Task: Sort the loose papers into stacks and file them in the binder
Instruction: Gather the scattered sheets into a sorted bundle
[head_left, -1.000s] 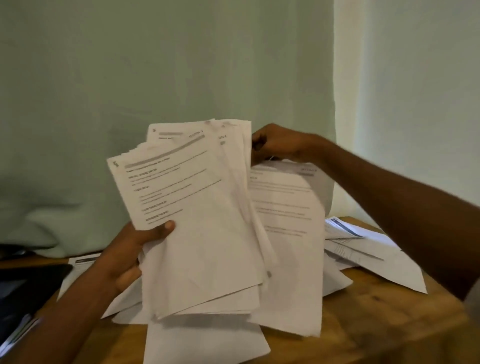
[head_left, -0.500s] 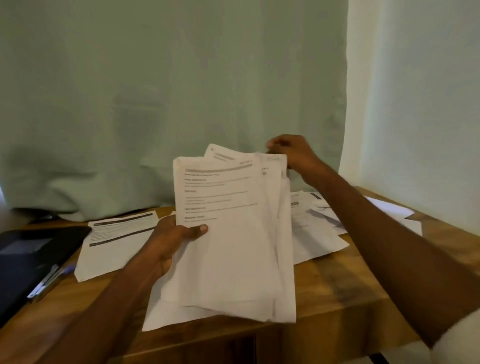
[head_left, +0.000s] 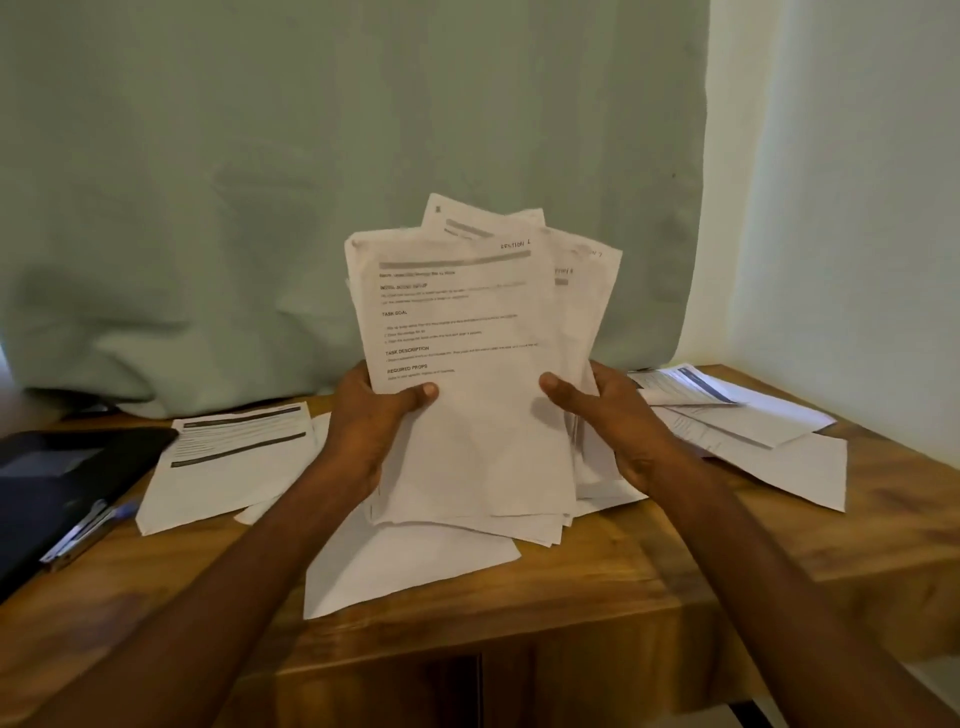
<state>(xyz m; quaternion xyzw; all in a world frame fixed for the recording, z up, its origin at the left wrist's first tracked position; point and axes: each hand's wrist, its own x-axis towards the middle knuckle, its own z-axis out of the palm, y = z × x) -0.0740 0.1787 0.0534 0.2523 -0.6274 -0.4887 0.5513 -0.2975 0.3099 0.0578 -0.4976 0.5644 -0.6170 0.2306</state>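
Observation:
A loose, uneven stack of printed white papers (head_left: 478, 332) stands upright above the wooden table. My left hand (head_left: 369, 421) grips its left edge, thumb across the front sheet. My right hand (head_left: 608, 415) grips the right edge, thumb on the front as well. The stack's lower edge meets a blank sheet (head_left: 405, 566) lying on the table. A dark binder (head_left: 57, 483) lies open or flat at the far left; its rings are not clearly visible.
More printed sheets (head_left: 228, 457) lie left of my hands, and several others (head_left: 748, 426) spread at the right. A pen and a metal clip (head_left: 88, 530) rest on the binder's edge. The wooden table (head_left: 675, 561) ends near me. A green curtain (head_left: 311, 156) hangs behind.
My right hand came down from the stack's top corner to its right side. The fanned sheets were drawn together, and the stack now stands upright between both hands.

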